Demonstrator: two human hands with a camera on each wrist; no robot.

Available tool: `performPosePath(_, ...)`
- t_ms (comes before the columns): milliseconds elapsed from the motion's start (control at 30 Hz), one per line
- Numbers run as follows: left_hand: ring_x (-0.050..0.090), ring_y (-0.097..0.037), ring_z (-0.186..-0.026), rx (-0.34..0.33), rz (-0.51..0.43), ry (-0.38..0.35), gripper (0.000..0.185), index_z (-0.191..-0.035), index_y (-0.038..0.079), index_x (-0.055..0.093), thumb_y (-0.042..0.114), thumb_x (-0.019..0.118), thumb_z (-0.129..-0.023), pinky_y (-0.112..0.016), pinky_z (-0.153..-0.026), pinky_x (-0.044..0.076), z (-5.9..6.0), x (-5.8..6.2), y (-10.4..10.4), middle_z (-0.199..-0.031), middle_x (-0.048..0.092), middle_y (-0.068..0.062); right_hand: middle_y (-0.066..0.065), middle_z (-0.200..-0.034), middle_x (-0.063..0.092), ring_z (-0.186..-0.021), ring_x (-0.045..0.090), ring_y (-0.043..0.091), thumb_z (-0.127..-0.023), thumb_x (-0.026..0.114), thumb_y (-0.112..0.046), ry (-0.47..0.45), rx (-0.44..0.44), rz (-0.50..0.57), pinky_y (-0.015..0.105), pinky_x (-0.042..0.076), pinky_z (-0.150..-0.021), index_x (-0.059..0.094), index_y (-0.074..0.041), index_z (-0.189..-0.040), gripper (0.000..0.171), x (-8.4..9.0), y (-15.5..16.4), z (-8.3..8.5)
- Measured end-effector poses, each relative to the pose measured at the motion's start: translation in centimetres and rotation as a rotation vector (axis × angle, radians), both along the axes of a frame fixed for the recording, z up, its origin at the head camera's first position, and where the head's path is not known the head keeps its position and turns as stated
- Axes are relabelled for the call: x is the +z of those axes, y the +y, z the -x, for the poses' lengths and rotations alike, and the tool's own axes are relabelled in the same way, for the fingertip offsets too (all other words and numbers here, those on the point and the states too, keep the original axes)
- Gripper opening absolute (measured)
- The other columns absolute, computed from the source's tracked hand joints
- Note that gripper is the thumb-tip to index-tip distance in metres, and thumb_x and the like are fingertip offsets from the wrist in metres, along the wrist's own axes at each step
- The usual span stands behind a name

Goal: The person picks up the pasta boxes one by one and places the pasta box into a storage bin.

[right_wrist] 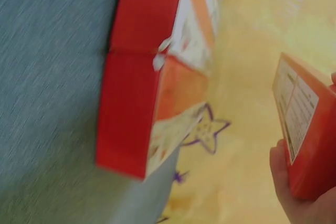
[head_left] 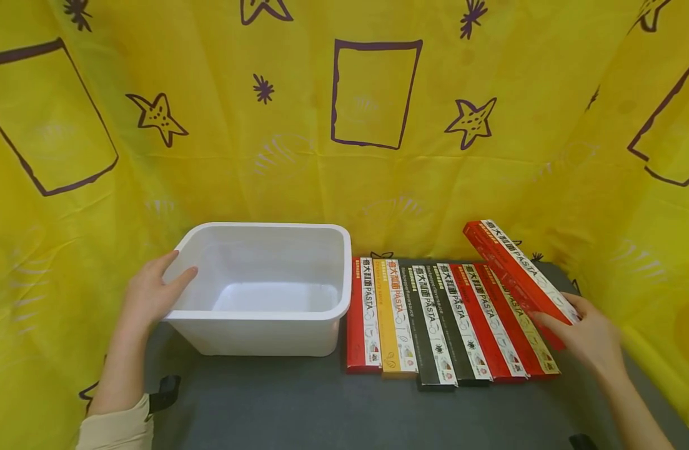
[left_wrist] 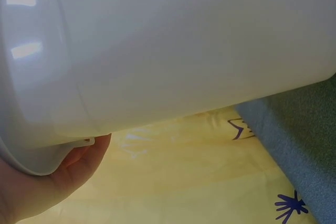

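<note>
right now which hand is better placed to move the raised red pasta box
The right hand, I'd judge: it holds the raised red pasta box. The left hand grips the white bin at its left end, with the bin between it and the row of boxes.

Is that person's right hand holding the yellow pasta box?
No, the right hand holds a red pasta box; the yellow one lies on the table.

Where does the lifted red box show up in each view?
Head: the red box is right of centre in the right grip, by the row of boxes.
Left wrist: not in it.
Right wrist: at the right edge, partly cut off.
Shared landmark: the yellow curtain.
</note>
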State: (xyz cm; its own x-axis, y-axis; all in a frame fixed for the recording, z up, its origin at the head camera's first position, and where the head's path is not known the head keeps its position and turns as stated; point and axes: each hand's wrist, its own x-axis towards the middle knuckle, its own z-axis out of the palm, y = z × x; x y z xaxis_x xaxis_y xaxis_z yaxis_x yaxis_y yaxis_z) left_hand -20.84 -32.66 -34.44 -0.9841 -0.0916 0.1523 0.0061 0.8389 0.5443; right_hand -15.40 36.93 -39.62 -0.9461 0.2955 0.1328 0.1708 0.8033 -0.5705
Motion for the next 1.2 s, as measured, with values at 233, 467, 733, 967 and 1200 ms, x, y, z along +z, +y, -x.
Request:
performPosePath(233,0.030,-0.059,-0.126,0.001,-0.006,-0.004,0.077,-0.148,-0.008,0.027,0.050,0.044,-0.100,-0.073,-0.098,0.026,0.0,-0.1,0.0,-0.142,0.032,-0.040,0.031,-0.122,0.053,-0.095,0.052,0.040,-0.084,0.068,-0.054,0.013,0.050,0.058,0.032,0.046,-0.059,0.042,-0.002,-0.142,0.082,1.3,-2.8,0.5)
performPosePath(467,0.030,-0.059,-0.126,0.009,-0.026,-0.018,0.077,-0.149,-0.007,0.027,0.050,0.044,-0.100,-0.074,-0.098,0.026,-0.1,0.0,0.1,-0.143,0.031,-0.039,0.027,-0.124,0.052,-0.094,0.056,0.037,-0.085,0.068,-0.051,0.037,0.117,0.127,0.031,0.051,-0.059,0.043,-0.008,-0.143,0.077,2.4,-5.9,1.0)
performPosePath(733,0.029,-0.059,-0.126,0.016,-0.033,-0.026,0.077,-0.149,-0.007,0.026,0.050,0.044,-0.100,-0.074,-0.098,0.026,-0.3,0.2,0.2,-0.144,0.030,-0.039,0.025,-0.125,0.054,-0.092,0.058,0.035,-0.085,0.069,-0.048,0.062,0.213,0.166,0.033,0.051,-0.061,0.043,-0.012,-0.146,0.076,3.5,-8.7,1.7)
performPosePath(967,0.030,-0.059,-0.126,0.014,-0.033,-0.025,0.078,-0.149,-0.006,0.027,0.051,0.044,-0.099,-0.074,-0.098,0.026,-0.2,0.1,0.2,-0.144,0.031,-0.039,0.019,-0.122,0.056,-0.089,0.059,0.032,-0.084,0.072,-0.044,0.087,0.314,0.205,0.034,0.053,-0.058,0.048,-0.020,-0.142,0.067,4.1,-11.0,2.3)
performPosePath(1200,0.030,-0.058,-0.127,0.012,-0.036,-0.018,0.078,-0.149,-0.007,0.027,0.051,0.044,-0.099,-0.073,-0.098,0.026,-0.3,0.1,0.2,-0.144,0.031,-0.039,0.015,-0.121,0.057,-0.095,0.054,0.030,-0.082,0.074,-0.042,0.130,0.400,0.165,0.035,0.050,-0.065,0.054,-0.017,-0.137,0.063,4.8,-13.3,3.0)
